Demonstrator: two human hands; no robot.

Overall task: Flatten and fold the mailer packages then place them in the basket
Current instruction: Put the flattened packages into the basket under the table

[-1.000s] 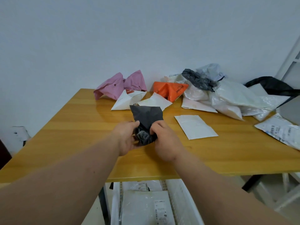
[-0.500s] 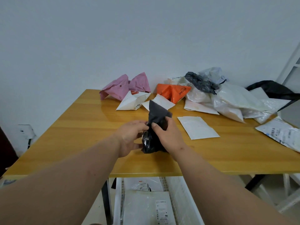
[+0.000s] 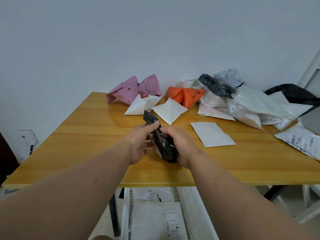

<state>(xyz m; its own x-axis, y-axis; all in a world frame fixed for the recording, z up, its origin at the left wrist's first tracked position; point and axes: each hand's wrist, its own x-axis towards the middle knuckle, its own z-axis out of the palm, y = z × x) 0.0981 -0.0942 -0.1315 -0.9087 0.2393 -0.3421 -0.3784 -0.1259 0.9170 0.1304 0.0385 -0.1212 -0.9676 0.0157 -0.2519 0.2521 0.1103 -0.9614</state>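
A crumpled black mailer (image 3: 161,142) stands on edge between my two hands, just above the wooden table (image 3: 86,135). My left hand (image 3: 141,142) pinches its upper left side, thumb over the plastic. My right hand (image 3: 180,144) grips its right side with curled fingers. A white basket (image 3: 195,210) sits on the floor below the table's front edge and holds flat white mailers (image 3: 155,220).
At the back of the table lie a pink mailer (image 3: 128,90), two white mailers (image 3: 140,105) (image 3: 168,110), an orange mailer (image 3: 186,97) and a heap of white and grey bags (image 3: 242,101). A flat white mailer (image 3: 212,134) lies right of my hands. A labelled bag (image 3: 301,139) sits far right.
The black mailer has gone from a broad upright shape to a narrower, more squeezed one. Both hands have shifted their hold, the left thumb now over its top.
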